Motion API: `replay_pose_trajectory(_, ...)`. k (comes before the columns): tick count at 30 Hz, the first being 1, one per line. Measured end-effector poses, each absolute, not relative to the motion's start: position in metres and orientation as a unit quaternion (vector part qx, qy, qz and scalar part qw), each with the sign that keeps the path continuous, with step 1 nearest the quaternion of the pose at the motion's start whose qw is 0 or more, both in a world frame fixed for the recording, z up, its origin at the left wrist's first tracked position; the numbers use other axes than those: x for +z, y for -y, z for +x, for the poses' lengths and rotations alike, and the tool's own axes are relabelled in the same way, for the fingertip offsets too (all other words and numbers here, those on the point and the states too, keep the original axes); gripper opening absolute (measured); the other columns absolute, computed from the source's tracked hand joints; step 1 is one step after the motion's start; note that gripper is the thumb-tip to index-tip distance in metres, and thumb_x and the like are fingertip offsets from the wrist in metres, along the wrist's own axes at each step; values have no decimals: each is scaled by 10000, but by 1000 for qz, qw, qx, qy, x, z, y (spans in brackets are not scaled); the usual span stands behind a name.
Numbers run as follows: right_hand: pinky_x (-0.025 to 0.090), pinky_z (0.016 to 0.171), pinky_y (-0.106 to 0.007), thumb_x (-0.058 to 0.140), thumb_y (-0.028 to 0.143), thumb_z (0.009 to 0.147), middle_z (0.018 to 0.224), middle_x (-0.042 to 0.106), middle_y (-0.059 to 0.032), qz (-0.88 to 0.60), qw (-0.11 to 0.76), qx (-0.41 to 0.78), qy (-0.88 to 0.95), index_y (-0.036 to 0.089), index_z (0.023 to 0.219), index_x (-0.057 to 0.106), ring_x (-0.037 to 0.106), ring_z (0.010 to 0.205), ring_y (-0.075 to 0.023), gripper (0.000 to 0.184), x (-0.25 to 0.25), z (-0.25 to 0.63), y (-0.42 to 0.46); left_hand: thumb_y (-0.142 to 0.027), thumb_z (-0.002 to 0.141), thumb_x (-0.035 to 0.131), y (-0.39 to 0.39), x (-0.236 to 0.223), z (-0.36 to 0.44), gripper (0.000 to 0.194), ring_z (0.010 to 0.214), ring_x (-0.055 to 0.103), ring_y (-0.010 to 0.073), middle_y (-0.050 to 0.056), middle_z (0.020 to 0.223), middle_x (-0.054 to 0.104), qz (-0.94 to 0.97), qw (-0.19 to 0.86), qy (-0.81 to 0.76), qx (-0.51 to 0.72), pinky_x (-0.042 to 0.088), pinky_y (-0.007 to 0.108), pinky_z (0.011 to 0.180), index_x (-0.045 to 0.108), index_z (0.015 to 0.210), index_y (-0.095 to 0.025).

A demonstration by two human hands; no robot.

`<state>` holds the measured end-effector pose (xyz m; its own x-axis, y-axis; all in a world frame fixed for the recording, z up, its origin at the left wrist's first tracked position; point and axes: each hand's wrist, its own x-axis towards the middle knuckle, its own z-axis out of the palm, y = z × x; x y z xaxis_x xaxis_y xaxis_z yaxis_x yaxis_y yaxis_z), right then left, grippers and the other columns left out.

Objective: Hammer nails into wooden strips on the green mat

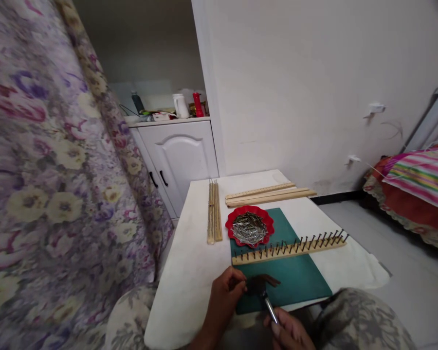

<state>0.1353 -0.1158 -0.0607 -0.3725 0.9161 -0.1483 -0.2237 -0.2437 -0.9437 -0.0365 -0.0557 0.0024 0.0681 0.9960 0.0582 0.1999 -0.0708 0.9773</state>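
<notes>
The claw hammer with dark head and silver metal handle (259, 286) was over the near part of the green rectangular mat (302, 282), its handle gripped by the right hand (288, 331); its head was just beside the left hand (224, 292); its long axis slanted rightward from head to the mat's near edge — the claw pointing right; the left hand reached over the mat's left edge, fingers curled — whether around anything, I could not tell.
</notes>
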Motion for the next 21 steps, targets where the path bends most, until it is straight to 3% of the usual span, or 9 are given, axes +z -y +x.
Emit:
replay_pose_trajectory(1,133,370,-187,525,705,695,369,389,120,-379,412,690,458,193,801,527,205,321,-49,523,-60,136,116,-163,690,554,56,1,-38,11,658,553,131,-8,682,592,590,439,-527,426,410,223,614,563,686,-167)
replay_pose_trajectory(6,136,370,-184,525,698,702,380,352,135,-376,412,682,473,194,806,512,221,325,-52,515,-58,134,119,-91,645,468,62,3,-40,261,688,545,148,-4,733,595,648,377,-570,336,393,244,637,606,847,-182)
replay_pose_trajectory(13,120,376,-185,520,707,698,381,293,146,-382,408,679,476,199,804,517,197,331,-53,519,-57,133,120,-83,645,440,59,6,-46,159,773,510,184,19,746,572,737,221,-580,267,347,280,685,555,681,-188)
replay_pose_trajectory(21,107,377,-199,532,702,695,376,290,151,-376,409,689,466,209,796,502,169,332,-52,505,-55,134,120,-254,760,532,42,16,-59,82,620,518,134,-33,630,536,629,334,-585,388,380,217,588,532,716,-185)
